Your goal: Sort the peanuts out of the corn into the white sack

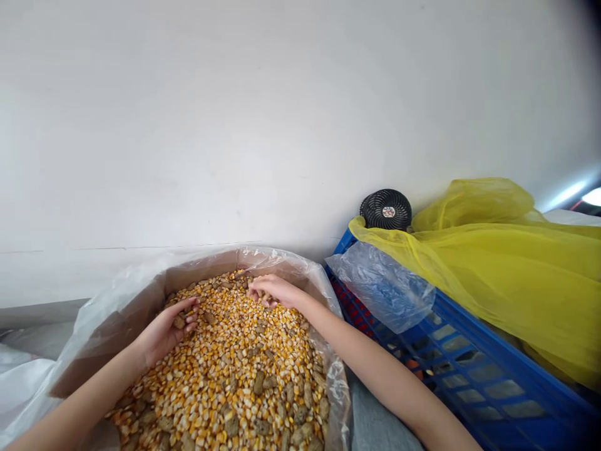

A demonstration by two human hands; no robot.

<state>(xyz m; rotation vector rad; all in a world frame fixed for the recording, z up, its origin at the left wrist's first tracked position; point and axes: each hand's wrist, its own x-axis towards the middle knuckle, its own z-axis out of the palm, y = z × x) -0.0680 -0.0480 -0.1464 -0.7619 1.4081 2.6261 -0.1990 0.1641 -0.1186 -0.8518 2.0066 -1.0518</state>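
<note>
Left hand curled around peanuts; right hand gripping peanuts, over corn

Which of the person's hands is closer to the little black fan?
The right. The right hand is over the far part of the corn kernels, on the side towards the fan; the left hand is farther off, over their left side.

Soft, fairly bright light across a pale wall, dimmer toward the corners
A white glare burns at the far right edge, beside a dark, curved upper corner; shadow gathers inside the blue crate, whose long side bows toward the margin, while the corn kernels look reasonably crisp and the plastic liner throws small highlights.
</note>
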